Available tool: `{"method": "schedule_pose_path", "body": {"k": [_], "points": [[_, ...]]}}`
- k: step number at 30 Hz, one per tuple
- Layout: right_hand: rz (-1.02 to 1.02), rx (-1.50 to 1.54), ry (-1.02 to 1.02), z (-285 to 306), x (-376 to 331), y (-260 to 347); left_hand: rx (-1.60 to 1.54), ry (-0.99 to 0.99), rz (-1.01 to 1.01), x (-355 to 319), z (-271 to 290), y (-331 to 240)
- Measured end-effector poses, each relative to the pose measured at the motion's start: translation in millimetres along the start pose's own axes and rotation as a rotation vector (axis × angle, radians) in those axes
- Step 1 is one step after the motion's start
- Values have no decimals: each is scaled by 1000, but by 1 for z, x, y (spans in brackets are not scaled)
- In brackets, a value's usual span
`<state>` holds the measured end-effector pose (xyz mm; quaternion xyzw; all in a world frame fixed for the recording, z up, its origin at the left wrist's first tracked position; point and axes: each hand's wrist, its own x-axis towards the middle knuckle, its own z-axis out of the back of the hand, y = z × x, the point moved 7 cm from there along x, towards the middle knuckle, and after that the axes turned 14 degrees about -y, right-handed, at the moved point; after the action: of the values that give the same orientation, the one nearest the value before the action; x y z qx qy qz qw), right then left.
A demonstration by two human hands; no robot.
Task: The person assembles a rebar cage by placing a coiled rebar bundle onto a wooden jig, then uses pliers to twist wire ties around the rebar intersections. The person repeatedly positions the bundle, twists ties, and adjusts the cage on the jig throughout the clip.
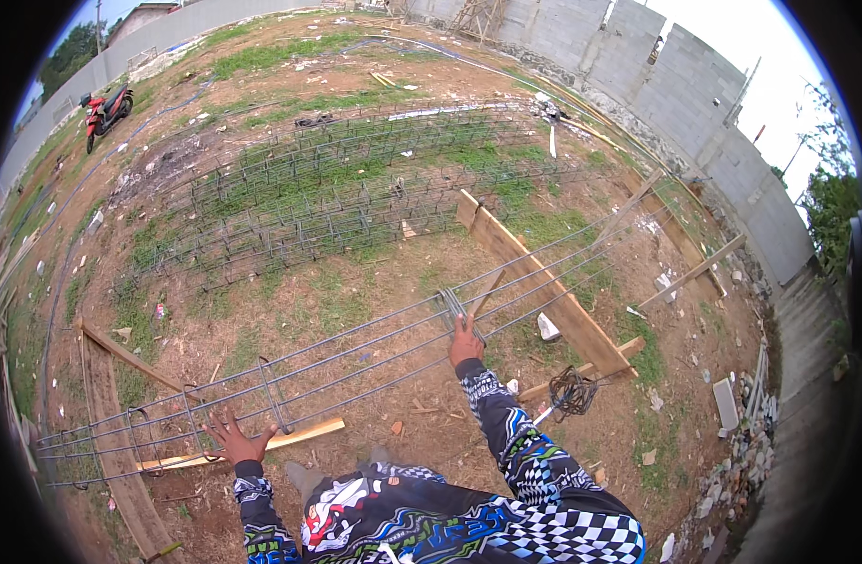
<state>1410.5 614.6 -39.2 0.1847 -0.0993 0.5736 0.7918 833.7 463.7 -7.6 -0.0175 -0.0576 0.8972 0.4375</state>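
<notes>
Long steel reinforcing bars (365,348) run from lower left to upper right in front of me, resting on wooden trestles. Several bent wire stirrups stand spaced along the left part, one stirrup (272,395) between my hands. My left hand (231,438) has its fingers spread beside the lower bars, near another stirrup (195,416), and holds nothing. Further right, my right hand (466,344) is closed on the near side of a bunch of stirrups (450,306) packed together around the bars. Its fingertips are partly hidden among the rings.
Wooden planks on edge (544,277) and a left trestle board (111,432) support the bars. Finished rebar cages (308,226) lie on the grass beyond. A coil of dark wire (573,392) lies right of my arm. A red motorbike (107,115) stands far left; a block wall (675,85) borders the right.
</notes>
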Motion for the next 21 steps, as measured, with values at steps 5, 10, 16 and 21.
{"method": "schedule_pose_path", "body": {"k": [5,10,16,21], "points": [[6,-45,-26,-1,0,-3,-1,12,-7,0,0,-3],[16,-57,-26,2,0,-2,-25,8,-7,-2,2,-3],[-68,-28,116,0,1,-2,-40,22,-1,-3,5,-4],[-58,-32,98,3,1,-1,-37,14,-7,-2,3,-4]]}}
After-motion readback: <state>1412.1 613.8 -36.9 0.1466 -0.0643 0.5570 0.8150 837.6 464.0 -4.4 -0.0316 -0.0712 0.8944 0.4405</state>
